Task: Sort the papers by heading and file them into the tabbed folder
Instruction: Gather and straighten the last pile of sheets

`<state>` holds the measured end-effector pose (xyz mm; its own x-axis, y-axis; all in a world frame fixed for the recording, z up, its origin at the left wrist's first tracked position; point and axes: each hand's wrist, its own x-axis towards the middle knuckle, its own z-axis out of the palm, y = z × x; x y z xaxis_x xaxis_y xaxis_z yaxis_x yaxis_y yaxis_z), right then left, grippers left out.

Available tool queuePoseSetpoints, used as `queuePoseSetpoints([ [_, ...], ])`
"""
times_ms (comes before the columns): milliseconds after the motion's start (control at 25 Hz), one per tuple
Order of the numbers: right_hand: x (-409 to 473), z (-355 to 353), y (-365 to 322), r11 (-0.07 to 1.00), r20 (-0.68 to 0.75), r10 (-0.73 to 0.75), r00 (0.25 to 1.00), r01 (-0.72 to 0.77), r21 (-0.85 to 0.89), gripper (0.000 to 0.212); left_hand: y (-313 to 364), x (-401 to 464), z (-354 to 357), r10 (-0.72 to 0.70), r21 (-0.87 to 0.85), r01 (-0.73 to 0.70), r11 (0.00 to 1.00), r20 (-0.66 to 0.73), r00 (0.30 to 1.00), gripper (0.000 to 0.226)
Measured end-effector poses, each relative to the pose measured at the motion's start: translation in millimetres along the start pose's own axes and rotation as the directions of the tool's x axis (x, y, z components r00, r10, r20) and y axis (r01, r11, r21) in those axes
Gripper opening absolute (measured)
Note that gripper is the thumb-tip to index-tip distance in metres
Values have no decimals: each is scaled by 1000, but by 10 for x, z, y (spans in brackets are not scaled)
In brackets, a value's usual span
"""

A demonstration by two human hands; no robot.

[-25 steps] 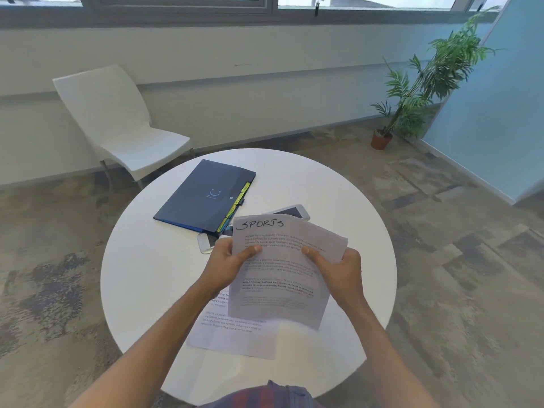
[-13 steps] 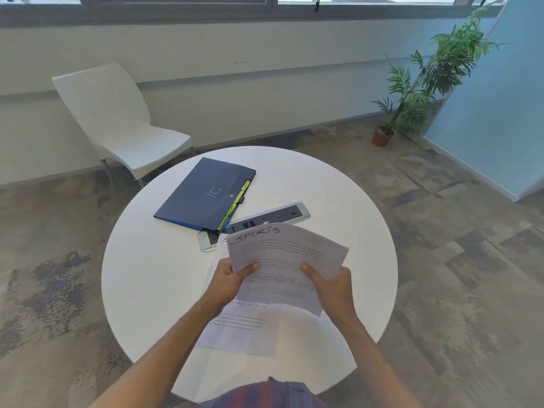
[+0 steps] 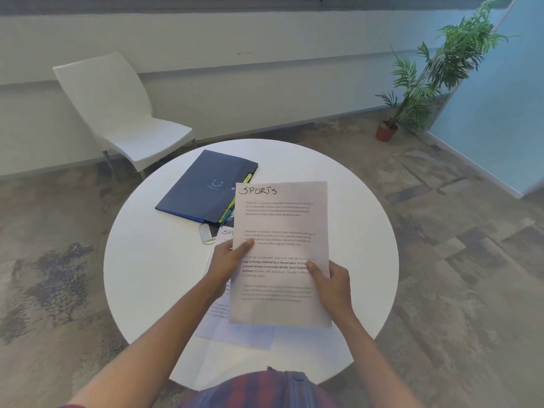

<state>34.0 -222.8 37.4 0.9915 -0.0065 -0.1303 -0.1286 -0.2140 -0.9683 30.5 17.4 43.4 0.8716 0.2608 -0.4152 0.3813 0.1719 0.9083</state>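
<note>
Your held sheet (image 3: 281, 251) hides most of the phone (image 3: 206, 234); its small printed text is too blurred to read.

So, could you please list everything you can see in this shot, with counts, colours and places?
SPORTS sheet: one, white, held up over the table.
Loose papers: at least two, white, flat on the table under the held sheet.
Tabbed folder: one, dark blue with yellow-green tabs, closed, far left of the table.
Phone: one, white-edged, mostly hidden beside the folder.
Table: one, round, white.
Chair: one, white, beyond the table.
Potted plant: one, green, terracotta pot, far right corner.
Left hand: grips the sheet's left edge.
Right hand: grips its right edge.
</note>
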Motion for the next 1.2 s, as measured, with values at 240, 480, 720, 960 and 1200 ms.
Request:
queuePoseSetpoints([
  [240, 61, -173, 24, 1000, -150, 31, 988, -31, -1, 14, -630, 175, -457, -4, 795, 338, 505, -389, 921, 72],
  [480, 44, -348, 97, 998, -194, 60, 979, -60, 5, 25, -862, 146, -523, 49, 879, 315, 359, -354, 934, 94],
  [720, 40, -378, 74, 997, -189, 71, 979, -68, 19, 23, -879, 158, -564, 15, 772, 279, 570, -349, 937, 69],
  [960, 50, -334, 63, 990, -99, 133, 986, -128, 55, 22, -944, 107, -550, 21, 609, 80, 789, -157, 987, 22],
  [1200, 60, -270, -2, 981, -24, 182, 983, -180, 76, 16, -572, -20, -385, 39, 206, -45, 977, 33, 999, 22],
])
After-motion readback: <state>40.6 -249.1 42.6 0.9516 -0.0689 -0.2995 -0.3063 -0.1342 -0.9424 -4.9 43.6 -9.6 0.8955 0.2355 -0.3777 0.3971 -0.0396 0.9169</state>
